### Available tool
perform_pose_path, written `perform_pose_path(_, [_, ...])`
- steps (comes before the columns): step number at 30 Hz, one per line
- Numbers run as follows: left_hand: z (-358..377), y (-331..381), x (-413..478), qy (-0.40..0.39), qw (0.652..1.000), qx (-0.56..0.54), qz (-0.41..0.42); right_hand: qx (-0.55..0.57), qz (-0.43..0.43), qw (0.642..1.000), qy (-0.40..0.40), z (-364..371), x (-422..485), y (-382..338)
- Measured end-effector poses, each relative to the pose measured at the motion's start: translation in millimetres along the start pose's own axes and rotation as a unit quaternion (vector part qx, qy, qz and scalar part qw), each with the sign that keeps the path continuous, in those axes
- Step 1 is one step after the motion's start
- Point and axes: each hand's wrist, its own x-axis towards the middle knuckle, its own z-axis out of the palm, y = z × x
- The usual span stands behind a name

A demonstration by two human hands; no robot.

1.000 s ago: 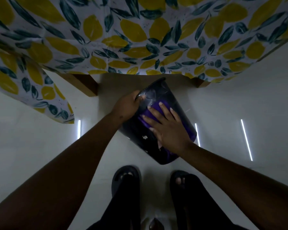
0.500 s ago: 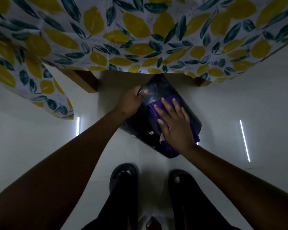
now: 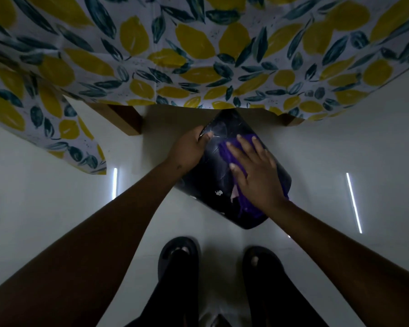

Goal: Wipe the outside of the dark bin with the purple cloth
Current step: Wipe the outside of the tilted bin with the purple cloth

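Looking down from the head camera, much is lost to dim light: the far end of the dark bin point(image 3: 219, 175) slips under the hanging edge of a lemon-and-leaf tablecloth point(image 3: 198, 55), and most of the purple cloth point(image 3: 229, 152) lies hidden beneath the right hand point(image 3: 255, 173), showing only beyond the fingertips and in a fold near the wrist. Whether the bin rests on the floor or is lifted off it cannot be told.

The bin is glossy and almost black, tilted on its side with a rounded corner toward the person's feet; pale scuffs and one small white fleck (perhaps a sticker remnant, too small to read) mark its side. The left hand point(image 3: 189, 149) is curled closed around the bin's upper left edge, gripping it. The right hand is spread flat, fingers apart, pressing the cloth against the bin's upward-facing side.

Below lies a pale, smooth floor point(image 3: 57, 197) carrying thin bright reflected strips. A wooden table leg point(image 3: 128, 121) stands left of the bin, and two dark sandals point(image 3: 177, 256) stand just behind it.
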Motion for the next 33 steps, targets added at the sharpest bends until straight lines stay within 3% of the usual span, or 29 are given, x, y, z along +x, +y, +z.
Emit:
perform_pose_path(3, [0, 3, 1, 0.003, 1.0, 0.015, -0.01, 0.079, 0.073, 0.994, 0.018, -1, 9, 4])
perform_pose_path(5, [1, 5, 5, -0.002, 1.0, 0.015, -0.016, 0.041, 0.071, 0.996, 0.019, 0, -1, 2])
perform_pose_path(10, [1, 3, 9, -0.01, 1.0, 0.0, -0.028, -0.143, -0.16, 0.976, -0.047, 17, -48, -13])
perform_pose_path(12, [1, 5, 8, -0.017, 0.999, -0.007, -0.026, -0.166, -0.192, 0.965, -0.064, 17, -46, -12])
perform_pose_path(19, [-7, 0, 5, -0.064, 0.997, -0.026, -0.026, -0.09, -0.138, 0.986, -0.036, -1, 1, -33])
perform_pose_path(24, [-4, 6, 7, -0.051, 0.998, -0.004, -0.039, -0.136, -0.135, 0.981, -0.024, 12, -38, -14])
perform_pose_path(27, [-4, 12, 11, -0.044, 0.999, 0.0, -0.03, -0.175, -0.147, 0.972, -0.059, 20, -72, 5])
perform_pose_path(33, [-3, 16, 15, -0.061, 0.998, -0.002, -0.035, -0.15, -0.134, 0.978, -0.061, -1, -27, -11])
